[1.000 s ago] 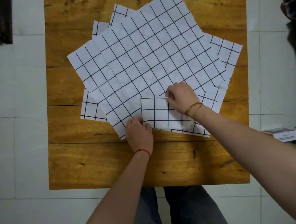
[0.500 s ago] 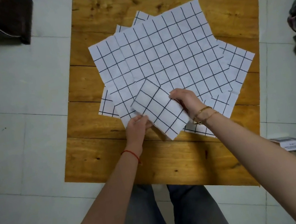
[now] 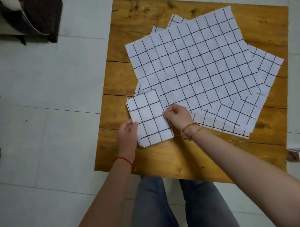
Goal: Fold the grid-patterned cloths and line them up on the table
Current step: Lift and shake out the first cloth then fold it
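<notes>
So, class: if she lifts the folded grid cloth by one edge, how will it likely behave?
The folded cloth looks thin and layered, so probably light and floppy. Its layers may slip open unless left hand and right hand keep pinching its edges.

1. Lighting: soft, even, moderately bright; source not identifiable.
2. Shadows: faint only; a thin one under the near edge of the desk (image 3: 170, 149) on the floor tiles (image 3: 33, 92).
3. Glare: none; white cloths (image 3: 206, 65) not blown out.
4. Focus: centre reasonably sharp; slight softness overall, grid lines legible.
5. Distortion: wide-angle stretch on forearms at the bottom edge; corners darker, blurred.
</notes>
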Demonstrator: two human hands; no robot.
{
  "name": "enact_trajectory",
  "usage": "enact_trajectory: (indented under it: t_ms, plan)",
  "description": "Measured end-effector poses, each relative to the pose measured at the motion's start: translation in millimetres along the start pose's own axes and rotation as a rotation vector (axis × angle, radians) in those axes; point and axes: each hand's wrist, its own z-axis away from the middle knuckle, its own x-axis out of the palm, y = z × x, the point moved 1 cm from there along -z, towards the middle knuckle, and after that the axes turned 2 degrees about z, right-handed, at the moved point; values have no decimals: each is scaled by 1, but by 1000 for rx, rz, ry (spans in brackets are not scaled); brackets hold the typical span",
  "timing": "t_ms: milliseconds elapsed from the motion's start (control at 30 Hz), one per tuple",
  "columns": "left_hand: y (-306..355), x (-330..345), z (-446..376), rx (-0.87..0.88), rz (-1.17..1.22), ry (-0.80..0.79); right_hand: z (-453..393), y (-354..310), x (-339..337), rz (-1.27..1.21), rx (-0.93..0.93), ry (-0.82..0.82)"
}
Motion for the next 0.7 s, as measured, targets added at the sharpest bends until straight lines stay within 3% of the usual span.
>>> enact_trajectory:
  t_ms: [200, 467, 700]
  plan:
    - [-20, -71, -22, 98, -228, 69, 19, 2, 69, 291, -93, -73]
    - [-34, -131, -38, 142, -395, 23, 29, 4, 144, 405, -8, -129]
    - [-51, -149, -45, 135, -428, -36, 30, 12, 170, 530, 47, -93]
